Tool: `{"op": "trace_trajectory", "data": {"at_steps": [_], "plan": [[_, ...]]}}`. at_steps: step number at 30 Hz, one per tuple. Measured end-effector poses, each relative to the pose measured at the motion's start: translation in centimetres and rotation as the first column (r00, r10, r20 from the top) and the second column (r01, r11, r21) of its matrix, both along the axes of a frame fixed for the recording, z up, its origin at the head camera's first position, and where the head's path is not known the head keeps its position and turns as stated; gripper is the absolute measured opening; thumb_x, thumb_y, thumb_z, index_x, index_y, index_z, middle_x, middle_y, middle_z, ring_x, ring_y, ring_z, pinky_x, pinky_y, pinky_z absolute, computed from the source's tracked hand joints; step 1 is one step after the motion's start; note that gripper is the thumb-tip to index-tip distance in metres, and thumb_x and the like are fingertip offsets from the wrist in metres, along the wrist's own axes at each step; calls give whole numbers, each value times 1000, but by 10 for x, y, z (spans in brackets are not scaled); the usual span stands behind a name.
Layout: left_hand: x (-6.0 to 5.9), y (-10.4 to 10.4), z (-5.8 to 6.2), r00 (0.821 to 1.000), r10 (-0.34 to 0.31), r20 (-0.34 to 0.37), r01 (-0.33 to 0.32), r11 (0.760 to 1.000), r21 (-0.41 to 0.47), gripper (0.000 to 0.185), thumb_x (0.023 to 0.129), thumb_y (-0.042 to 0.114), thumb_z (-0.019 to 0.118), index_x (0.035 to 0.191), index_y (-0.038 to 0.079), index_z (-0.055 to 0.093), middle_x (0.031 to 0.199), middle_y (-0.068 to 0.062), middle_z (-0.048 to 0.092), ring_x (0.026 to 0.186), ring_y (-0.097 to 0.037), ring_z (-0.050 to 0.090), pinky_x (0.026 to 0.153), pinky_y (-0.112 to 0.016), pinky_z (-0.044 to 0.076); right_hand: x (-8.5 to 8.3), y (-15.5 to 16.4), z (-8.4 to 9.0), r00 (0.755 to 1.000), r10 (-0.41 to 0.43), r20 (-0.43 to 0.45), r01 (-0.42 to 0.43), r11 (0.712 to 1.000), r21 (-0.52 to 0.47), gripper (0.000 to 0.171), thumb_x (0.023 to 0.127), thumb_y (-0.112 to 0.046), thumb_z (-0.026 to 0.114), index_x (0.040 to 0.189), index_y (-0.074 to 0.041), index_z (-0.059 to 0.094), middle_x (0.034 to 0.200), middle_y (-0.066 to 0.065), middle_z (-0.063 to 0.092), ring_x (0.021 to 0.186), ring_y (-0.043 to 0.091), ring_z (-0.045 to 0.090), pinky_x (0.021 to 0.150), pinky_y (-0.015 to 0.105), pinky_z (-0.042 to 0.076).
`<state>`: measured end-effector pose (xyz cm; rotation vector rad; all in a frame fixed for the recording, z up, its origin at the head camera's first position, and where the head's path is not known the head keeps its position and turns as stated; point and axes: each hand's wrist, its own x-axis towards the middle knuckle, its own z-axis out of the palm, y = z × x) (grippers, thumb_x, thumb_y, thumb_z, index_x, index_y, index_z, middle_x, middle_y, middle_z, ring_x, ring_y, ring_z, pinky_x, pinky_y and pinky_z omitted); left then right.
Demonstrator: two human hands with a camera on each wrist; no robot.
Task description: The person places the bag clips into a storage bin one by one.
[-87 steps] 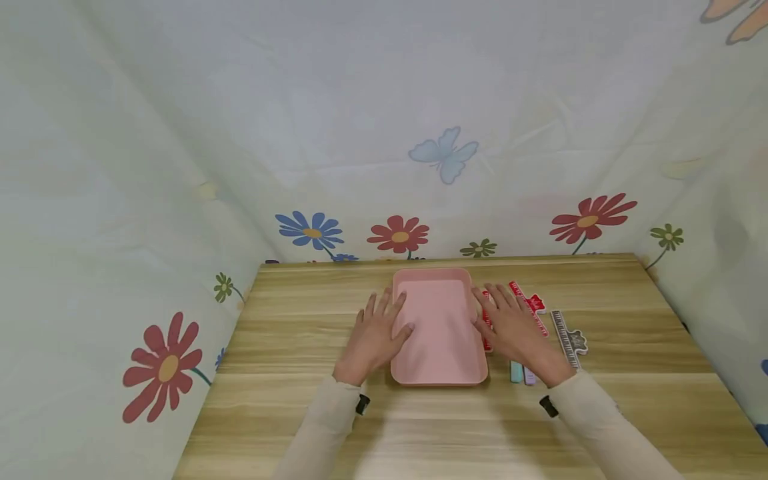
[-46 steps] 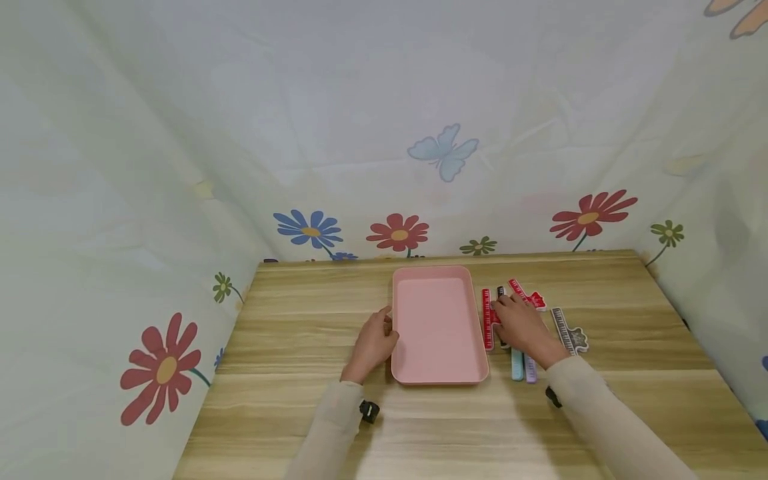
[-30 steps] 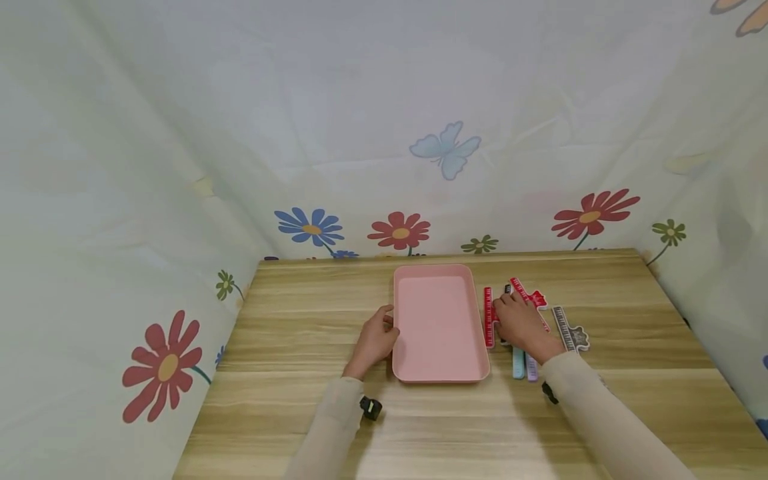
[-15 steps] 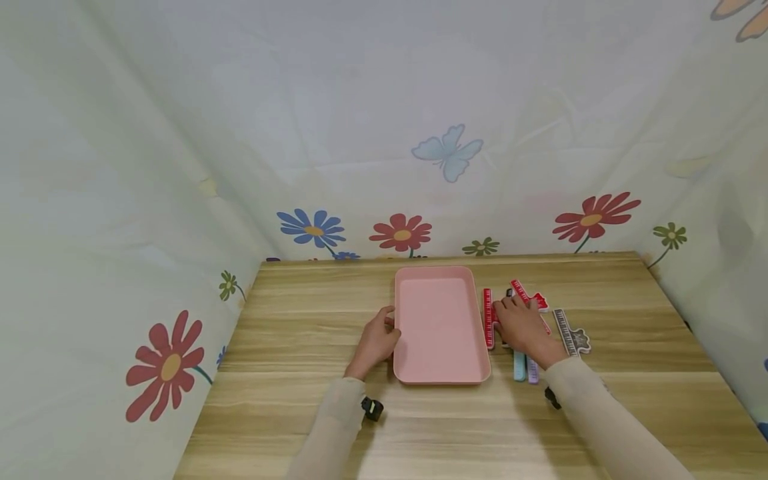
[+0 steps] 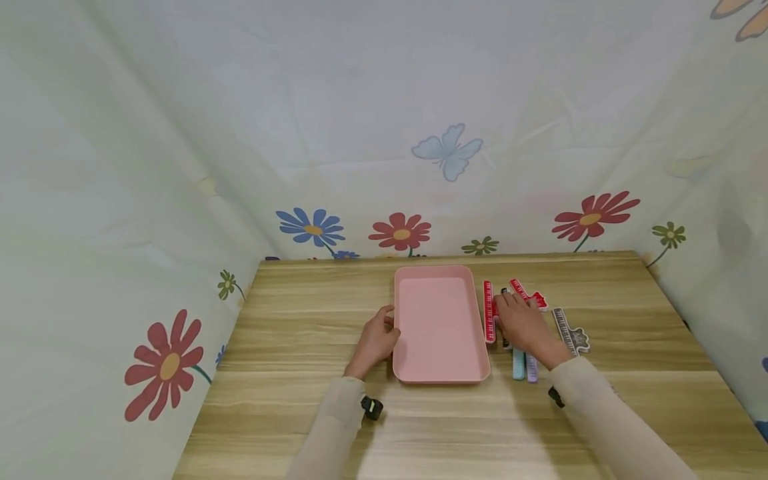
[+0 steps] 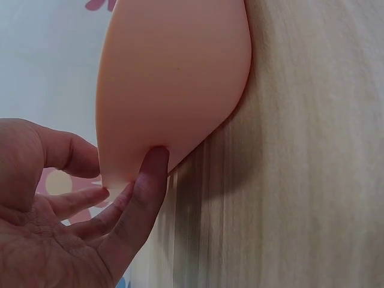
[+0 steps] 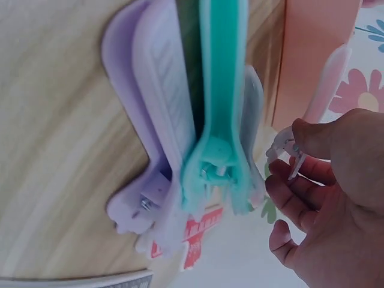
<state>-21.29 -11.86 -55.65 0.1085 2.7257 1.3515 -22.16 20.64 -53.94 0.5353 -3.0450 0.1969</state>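
Observation:
In the head view, my right hand (image 5: 525, 323) holds a red piano-key-print clip (image 5: 489, 313) by its handle end, just right of the pink tray (image 5: 441, 380). The right wrist view shows my thumb and fingers pinching that clip (image 7: 327, 84), its long jaw pointing away beside the tray wall. My left hand (image 5: 375, 340) grips the tray's left side. In the left wrist view, one fingertip of the left hand (image 6: 78, 222) presses the outer wall, with other fingers at the rim. Beneath the right hand, a black clip (image 5: 507, 343) is mostly covered.
Around the right hand lie a turquoise clip (image 5: 519, 365), a purple clip (image 5: 532, 369), another red clip (image 5: 537, 301) and a grey clip (image 5: 570, 333). The wooden table (image 5: 432, 433) meets a flower-print cloth wall (image 5: 510, 200) at the back.
Both hands were spread over the tray's sides at first. The left then took the tray's edge, and the right moved onto the clips. The left-hand red clip has just shifted slightly away with it.

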Motion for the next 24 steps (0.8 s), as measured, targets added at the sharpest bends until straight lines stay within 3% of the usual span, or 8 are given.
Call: {"op": "trace_trajectory", "data": {"at_steps": [13, 24], "plan": [[-2, 0, -2, 1000, 4, 18, -4, 1000, -11, 56, 88, 9, 57, 143, 7, 46, 113, -16, 65, 95, -24, 66, 70, -29, 52, 1, -8, 22, 999, 9, -34, -10, 1000, -29, 45, 96, -24, 60, 133, 0, 49, 132, 20, 55, 128, 38, 48, 100, 66, 38], [-2, 0, -3, 1000, -2, -4, 2, 1000, -16, 56, 87, 8, 57, 142, 4, 46, 112, -18, 66, 95, -26, 66, 77, -36, 54, -3, -26, 42, 998, 37, -46, -39, 998, -49, 49, 97, -27, 61, 136, 0, 48, 134, 18, 54, 127, 38, 48, 105, 64, 36]]}}
